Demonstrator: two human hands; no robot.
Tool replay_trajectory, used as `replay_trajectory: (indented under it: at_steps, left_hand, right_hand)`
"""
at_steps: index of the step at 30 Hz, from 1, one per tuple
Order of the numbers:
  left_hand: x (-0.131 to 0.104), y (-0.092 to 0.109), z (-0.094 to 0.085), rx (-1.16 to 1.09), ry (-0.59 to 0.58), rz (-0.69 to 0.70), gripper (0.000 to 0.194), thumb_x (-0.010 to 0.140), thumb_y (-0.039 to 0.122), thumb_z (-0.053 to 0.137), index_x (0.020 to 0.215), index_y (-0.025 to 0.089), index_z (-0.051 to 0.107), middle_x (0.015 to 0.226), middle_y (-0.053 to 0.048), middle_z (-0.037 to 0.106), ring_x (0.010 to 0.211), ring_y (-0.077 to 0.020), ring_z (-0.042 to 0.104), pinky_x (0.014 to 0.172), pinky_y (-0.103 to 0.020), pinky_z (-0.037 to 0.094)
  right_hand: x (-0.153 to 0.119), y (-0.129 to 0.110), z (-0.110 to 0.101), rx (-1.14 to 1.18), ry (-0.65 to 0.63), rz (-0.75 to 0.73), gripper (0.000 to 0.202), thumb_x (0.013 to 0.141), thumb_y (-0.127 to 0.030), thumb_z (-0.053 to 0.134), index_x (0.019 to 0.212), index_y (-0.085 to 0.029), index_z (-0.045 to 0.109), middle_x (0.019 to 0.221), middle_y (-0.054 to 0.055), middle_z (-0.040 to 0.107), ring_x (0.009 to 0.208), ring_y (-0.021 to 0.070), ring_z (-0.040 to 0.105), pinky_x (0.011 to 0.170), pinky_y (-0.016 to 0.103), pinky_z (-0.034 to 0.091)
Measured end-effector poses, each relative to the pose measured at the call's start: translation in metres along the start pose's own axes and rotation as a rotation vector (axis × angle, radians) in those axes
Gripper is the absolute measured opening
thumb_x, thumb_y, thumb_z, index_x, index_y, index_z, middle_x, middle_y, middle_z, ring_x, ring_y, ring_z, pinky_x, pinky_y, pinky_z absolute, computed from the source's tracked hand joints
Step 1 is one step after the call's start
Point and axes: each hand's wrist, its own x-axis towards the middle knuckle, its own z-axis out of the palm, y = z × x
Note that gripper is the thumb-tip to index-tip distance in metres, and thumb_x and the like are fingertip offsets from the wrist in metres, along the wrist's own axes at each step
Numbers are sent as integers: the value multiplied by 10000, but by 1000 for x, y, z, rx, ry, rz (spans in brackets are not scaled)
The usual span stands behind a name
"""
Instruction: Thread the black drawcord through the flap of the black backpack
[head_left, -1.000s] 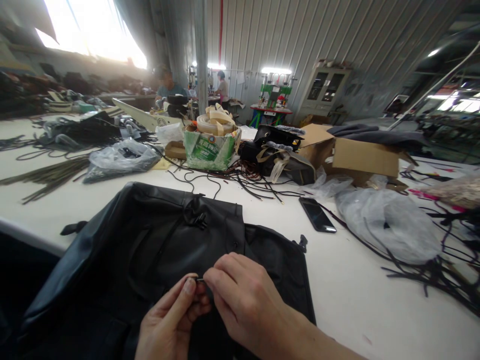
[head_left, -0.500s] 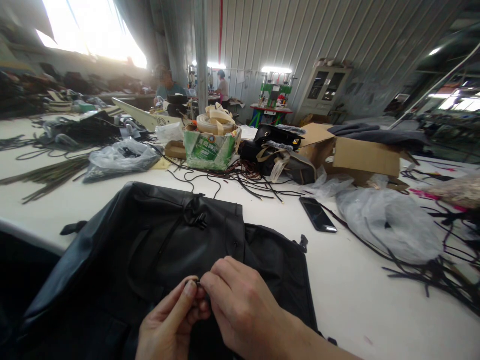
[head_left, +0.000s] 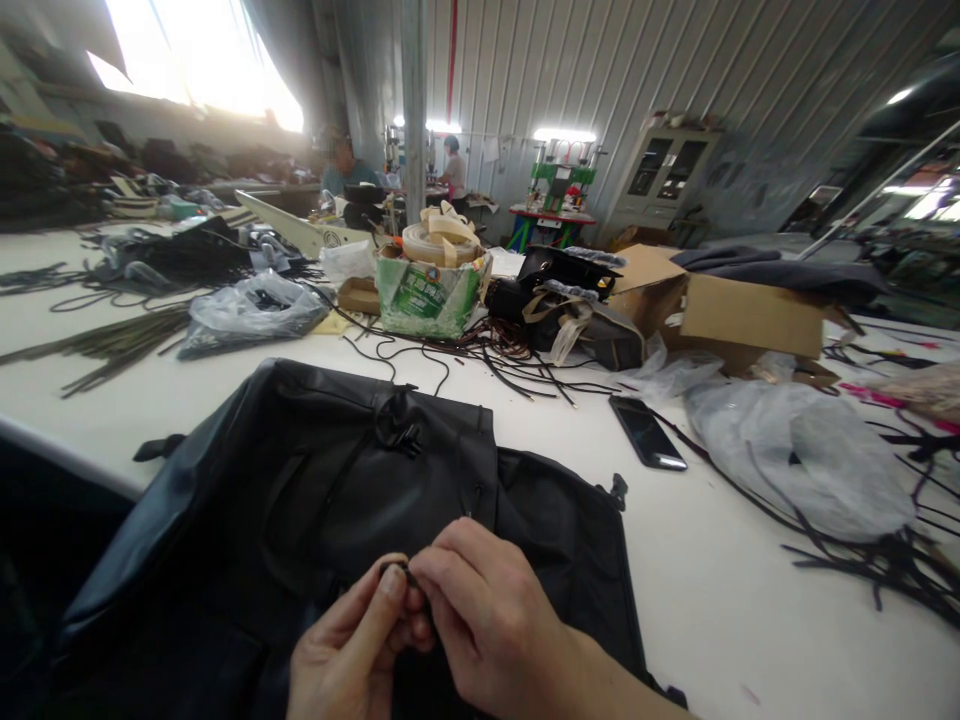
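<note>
A black backpack (head_left: 442,430) lies on the white table in front of me, with buckles and cords on its surface. Over its lower middle, my left hand (head_left: 367,630) pinches a small dark piece (head_left: 395,566) between thumb and forefinger. My right hand (head_left: 495,610) is closed right beside it, its fingertips meeting the same piece. Most of that piece is covered by the fingers, so its kind cannot be made out. A black side-release buckle (head_left: 618,490) sticks out at the bag's right corner.
Right of the bag lies a phone (head_left: 646,432), near a clear plastic bag (head_left: 802,455) and black straps. Behind are a green tub (head_left: 427,295) with rolled webbing, loose cords, a cardboard box (head_left: 750,315) and a plastic bag (head_left: 259,310). Two people work in the background.
The whole scene sits slightly further right, as the camera has turned a little left. Both hands keep their pinch at the small dark piece, nearly unchanged.
</note>
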Motion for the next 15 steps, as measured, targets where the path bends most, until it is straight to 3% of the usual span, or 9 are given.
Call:
replay_trajectory:
  at_steps: [8,15]
  left_hand:
    - [-2,10,-9,49,-51,-13,560,592,520,1096,910,114,878,792,-149,828,678,-292,791,615,-385,712]
    - [-13,6,11,36,45,75,497,616,481,1094,893,125,884,720,-92,792,593,-222,743,551,-293,656]
  right_hand:
    - [-1,3,-5,64,-28,5,199,1058,-46,518,1106,-181,656,940,66,651,811,183,609,673,296,518]
    - [-3,-1,-6,23,7,-3,197,1040,-29,539,1090,-181,653,904,51,623,766,171,582,646,290,497]
